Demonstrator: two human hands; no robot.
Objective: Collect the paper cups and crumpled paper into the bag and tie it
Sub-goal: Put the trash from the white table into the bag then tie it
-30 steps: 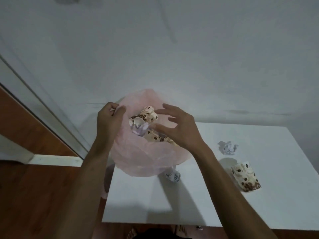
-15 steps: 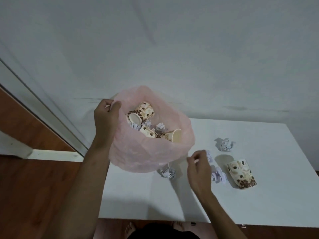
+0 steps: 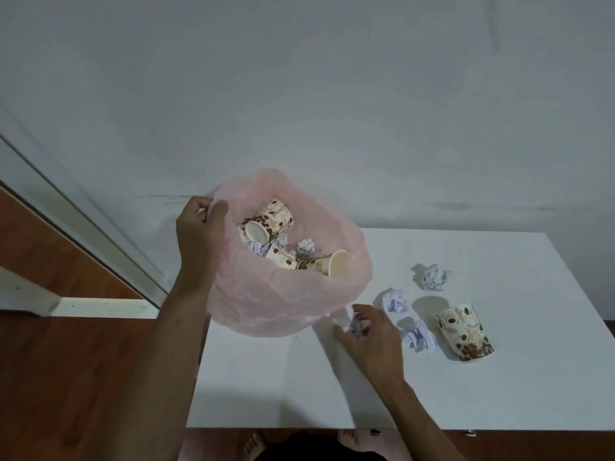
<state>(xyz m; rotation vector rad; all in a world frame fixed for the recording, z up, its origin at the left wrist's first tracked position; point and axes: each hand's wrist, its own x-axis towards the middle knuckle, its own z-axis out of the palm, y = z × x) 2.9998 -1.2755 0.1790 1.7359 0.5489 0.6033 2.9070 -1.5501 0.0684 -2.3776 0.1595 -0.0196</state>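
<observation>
A pink plastic bag [image 3: 279, 304] hangs open at the table's left end, its rim pinched by my left hand [image 3: 199, 234]. Inside lie several coffee-bean paper cups [image 3: 269, 219] and crumpled papers [image 3: 307, 246]. My right hand [image 3: 369, 337] is on the table just right of the bag, fingers curled round a crumpled paper [image 3: 354, 326]. Three more crumpled papers lie on the table: one [image 3: 394, 300] beside that hand, one [image 3: 419, 338] nearer me, one [image 3: 432, 277] farther back. A paper cup [image 3: 464, 331] lies on its side to the right.
The white table [image 3: 499, 394] stands against a pale wall [image 3: 332, 111]. Wooden floor [image 3: 83, 377] lies to the left, with a door frame [image 3: 83, 221]. Bare feet [image 3: 256, 447] show under the table's near edge.
My right hand left the bag's mouth, came down onto the table and closed on a crumpled paper. The left hand kept holding the bag's rim.
</observation>
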